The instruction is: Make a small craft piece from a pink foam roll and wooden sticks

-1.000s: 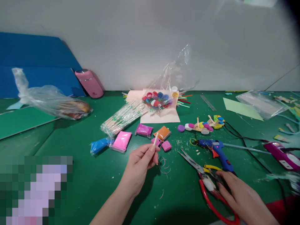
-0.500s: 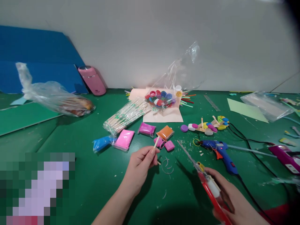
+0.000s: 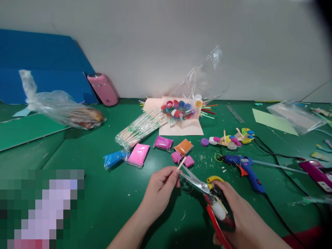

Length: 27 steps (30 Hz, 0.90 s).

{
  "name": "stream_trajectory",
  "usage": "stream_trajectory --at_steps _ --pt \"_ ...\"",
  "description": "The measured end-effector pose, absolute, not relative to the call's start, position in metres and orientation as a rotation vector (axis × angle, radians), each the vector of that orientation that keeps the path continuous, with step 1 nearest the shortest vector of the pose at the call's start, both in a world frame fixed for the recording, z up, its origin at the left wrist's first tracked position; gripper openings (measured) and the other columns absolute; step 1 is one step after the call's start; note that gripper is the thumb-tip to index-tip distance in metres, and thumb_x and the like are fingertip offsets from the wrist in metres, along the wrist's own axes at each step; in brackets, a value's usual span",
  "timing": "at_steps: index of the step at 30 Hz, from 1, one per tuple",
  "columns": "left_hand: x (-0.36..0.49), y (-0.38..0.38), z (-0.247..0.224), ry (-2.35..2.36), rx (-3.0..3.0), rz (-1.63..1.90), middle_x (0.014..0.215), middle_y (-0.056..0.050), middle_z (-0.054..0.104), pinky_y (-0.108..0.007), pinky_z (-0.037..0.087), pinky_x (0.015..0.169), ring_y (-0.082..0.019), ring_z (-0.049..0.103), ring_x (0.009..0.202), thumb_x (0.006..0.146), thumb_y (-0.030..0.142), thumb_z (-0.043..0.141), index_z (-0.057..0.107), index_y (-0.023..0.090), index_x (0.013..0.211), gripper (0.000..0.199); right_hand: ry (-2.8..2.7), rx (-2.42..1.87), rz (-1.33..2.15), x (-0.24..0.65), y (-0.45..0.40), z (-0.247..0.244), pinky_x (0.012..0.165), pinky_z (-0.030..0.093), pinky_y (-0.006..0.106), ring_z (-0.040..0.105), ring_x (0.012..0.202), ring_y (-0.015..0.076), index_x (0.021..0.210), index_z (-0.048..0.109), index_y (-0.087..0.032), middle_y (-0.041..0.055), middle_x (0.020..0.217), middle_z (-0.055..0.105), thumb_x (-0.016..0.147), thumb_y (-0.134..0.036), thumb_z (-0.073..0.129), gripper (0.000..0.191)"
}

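My left hand [image 3: 161, 190] pinches a short pale wooden stick [image 3: 182, 162], its upper end sticking out past the thumb. My right hand [image 3: 242, 209] is wrapped round scissors [image 3: 198, 183] with red and yellow handles. The blades are parted and reach the stick just beyond my left fingertips; contact is hard to make out. A white rounded piece [image 3: 219, 210] with a bit of wood also sits within the right hand's grip, partly hidden. Just beyond the stick lie small pink blocks [image 3: 189, 161] and an orange clay packet [image 3: 184, 147]. Thin curled strands [image 3: 186, 185] lie under the blades.
A blue glue gun [image 3: 242, 162] with a black cord lies at right, below a figure of bottle caps and sticks [image 3: 232, 140]. Clay packets [image 3: 138, 154], bagged chopsticks [image 3: 140, 128] and a bag of bottle caps [image 3: 178, 110] lie ahead. A pink flask [image 3: 103, 89] stands by the wall.
My right hand has brought the scissors left and the blades have opened, now at the stick. My left hand has shifted slightly right and down with the stick.
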<state>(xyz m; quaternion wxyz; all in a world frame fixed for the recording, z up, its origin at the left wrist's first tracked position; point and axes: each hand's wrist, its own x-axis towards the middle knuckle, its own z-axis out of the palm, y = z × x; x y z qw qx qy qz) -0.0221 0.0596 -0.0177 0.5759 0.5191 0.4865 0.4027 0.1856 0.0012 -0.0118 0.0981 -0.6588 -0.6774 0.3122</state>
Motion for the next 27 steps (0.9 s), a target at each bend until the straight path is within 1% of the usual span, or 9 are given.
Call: stream_trajectory --at_steps 3,5,11,15,18,20,22,24,27 --pt "-0.021 0.057 -0.017 1.117 1.337 0.912 0.055 0.001 0.050 -0.021 0.034 0.053 -0.012 0.044 0.054 0.081 0.023 0.044 0.059 0.016 0.065 0.023 -2.007 -1.962 0.863 0.180 0.004 -0.012 0.071 0.048 0.031 0.055 0.095 0.0281 0.116 0.039 -0.017 0.0132 0.110 0.054 0.042 -0.021 0.056 0.076" --pt "-0.021 0.057 -0.016 1.114 1.386 0.891 0.056 0.001 0.050 -0.021 0.034 0.054 -0.012 0.044 0.054 0.081 0.022 0.042 0.057 0.016 0.063 0.024 -2.000 -1.956 0.827 0.178 0.004 -0.013 0.070 0.048 0.032 0.054 0.096 0.0288 0.116 0.040 -0.016 0.0133 0.110 0.054 0.042 -0.022 0.057 0.076" --pt "-0.021 0.057 -0.018 1.140 1.485 0.853 0.059 0.000 0.051 -0.022 0.035 0.055 -0.013 0.046 0.056 0.082 0.022 0.041 0.053 0.017 0.060 0.026 -1.937 -1.874 0.756 0.175 0.004 -0.015 0.068 0.048 0.034 0.057 0.093 0.0292 0.111 0.046 -0.022 0.0107 0.104 0.059 0.044 -0.023 0.056 0.068" --pt "-0.020 0.058 -0.019 1.134 1.548 0.863 0.059 -0.001 0.052 -0.022 0.035 0.055 -0.013 0.046 0.057 0.081 0.018 0.041 0.053 0.017 0.059 0.025 -1.916 -1.870 0.856 0.174 0.007 -0.012 0.069 0.048 0.032 0.059 0.086 0.0266 0.109 0.046 -0.022 0.0091 0.098 0.060 0.046 -0.022 0.059 0.064" --pt "-0.021 0.057 -0.020 1.103 1.595 0.879 0.059 -0.001 0.051 -0.022 0.035 0.055 -0.013 0.046 0.056 0.081 0.017 0.040 0.052 0.016 0.058 0.026 -1.924 -1.905 0.968 0.173 0.010 -0.010 0.069 0.047 0.030 0.059 0.082 0.0241 0.109 0.043 -0.019 0.0077 0.095 0.060 0.046 -0.023 0.064 0.067" --pt "-0.021 0.057 -0.020 1.076 1.623 0.891 0.059 0.000 0.050 -0.021 0.034 0.054 -0.012 0.045 0.056 0.081 0.016 0.040 0.051 0.016 0.058 0.026 -1.947 -1.913 0.974 0.173 0.011 -0.009 0.070 0.046 0.030 0.058 0.082 0.0233 0.110 0.041 -0.018 0.0074 0.095 0.060 0.048 -0.024 0.065 0.067" --pt "-0.021 0.057 -0.020 1.041 1.646 0.903 0.059 0.000 0.050 -0.021 0.034 0.055 -0.012 0.045 0.056 0.082 0.015 0.039 0.051 0.016 0.059 0.026 -1.975 -1.896 0.948 0.173 0.011 -0.010 0.070 0.046 0.030 0.058 0.081 0.0224 0.111 0.040 -0.018 0.0070 0.094 0.059 0.053 -0.025 0.063 0.063" --pt "-0.022 0.056 -0.019 1.005 1.663 0.908 0.060 0.000 0.051 -0.020 0.035 0.056 -0.011 0.046 0.057 0.082 0.013 0.039 0.052 0.015 0.061 0.025 -1.999 -1.864 0.918 0.173 0.011 -0.011 0.068 0.045 0.029 0.058 0.080 0.0211 0.109 0.039 -0.019 0.0067 0.092 0.059 0.059 -0.023 0.057 0.054" --pt "-0.022 0.056 -0.016 0.973 1.683 0.917 0.062 0.000 0.053 -0.020 0.036 0.057 -0.011 0.047 0.059 0.082 0.011 0.039 0.055 0.015 0.064 0.024 -2.037 -1.832 0.934 0.174 0.011 -0.010 0.063 0.044 0.028 0.057 0.073 0.0192 0.102 0.041 -0.020 0.0058 0.087 0.059 0.063 -0.020 0.051 0.041"
